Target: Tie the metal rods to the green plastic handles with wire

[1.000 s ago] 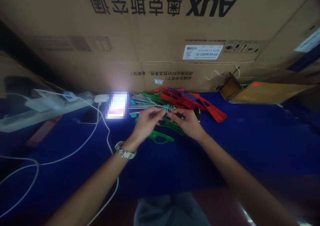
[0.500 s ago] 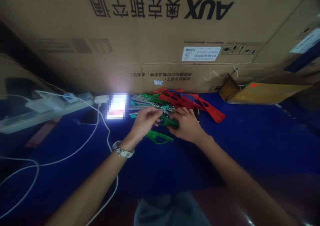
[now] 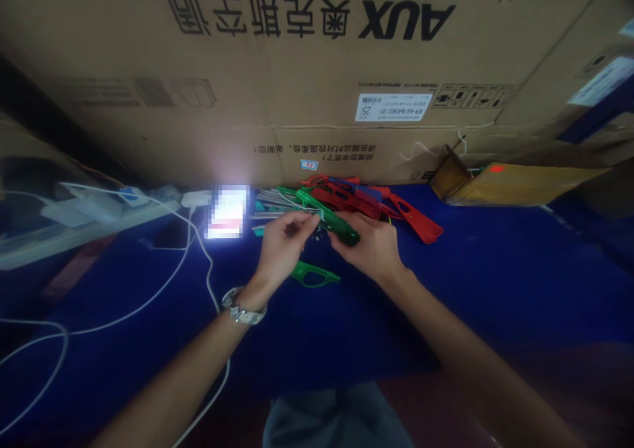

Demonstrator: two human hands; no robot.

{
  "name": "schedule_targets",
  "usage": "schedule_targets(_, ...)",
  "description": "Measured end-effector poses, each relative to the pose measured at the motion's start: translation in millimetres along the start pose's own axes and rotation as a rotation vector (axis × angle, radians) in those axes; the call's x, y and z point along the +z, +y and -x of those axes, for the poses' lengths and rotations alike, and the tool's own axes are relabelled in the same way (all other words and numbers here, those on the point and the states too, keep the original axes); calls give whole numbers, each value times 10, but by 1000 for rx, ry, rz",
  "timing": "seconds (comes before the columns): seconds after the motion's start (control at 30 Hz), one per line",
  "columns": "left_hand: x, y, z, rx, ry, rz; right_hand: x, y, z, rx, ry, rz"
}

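Fingers [image 3: 364, 222] of right hand [image 3: 374, 246] wrapped round a green handle [image 3: 329, 217], mid-frame, tilted. Left hand [image 3: 280, 244] pinching, apparently on white wire [image 3: 310, 209] right beside it. Loose green piece [image 3: 303, 271] just below centre, red handles [image 3: 354, 200] above. Step looks like working wire at handle; next move calls for steady grip, fine fingertip control.

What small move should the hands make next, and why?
Probably guide the white wire against the green handle. The left hand appears to pinch the wire right beside the handle, while the right hand grips the handle, tilted, so a short move of the left fingertips should likely be enough.
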State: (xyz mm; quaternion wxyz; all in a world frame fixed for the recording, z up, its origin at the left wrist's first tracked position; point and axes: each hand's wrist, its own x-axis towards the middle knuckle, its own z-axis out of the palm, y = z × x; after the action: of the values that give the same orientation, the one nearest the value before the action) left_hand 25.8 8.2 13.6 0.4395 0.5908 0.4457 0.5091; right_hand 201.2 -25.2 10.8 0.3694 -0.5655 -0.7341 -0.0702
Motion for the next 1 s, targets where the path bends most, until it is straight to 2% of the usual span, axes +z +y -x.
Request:
schedule_targets(0.23, 18, 16, 27, 37, 34, -45, 8, -35, 8, -39, 26, -13)
schedule_targets(0.47, 28, 25, 36, 50, 21, -20, 33, 2, 25, -56, 47, -120)
schedule_targets(0.6, 41, 54, 53, 14, 0, 112, 17, 4, 25, -96, 76, -129)
schedule_targets(0.73, 55, 57, 52, 51, -15, 262, -16, -16, 34, -142, 149, -178)
schedule_targets(0.9, 43, -31, 33, 49, -92, 413, -35, -39, 40, -111, 165, -308)
schedule_targets(1.0, 27, -50, 33, 42, -111, 429, -33, -49, 39, -99, 152, -420)
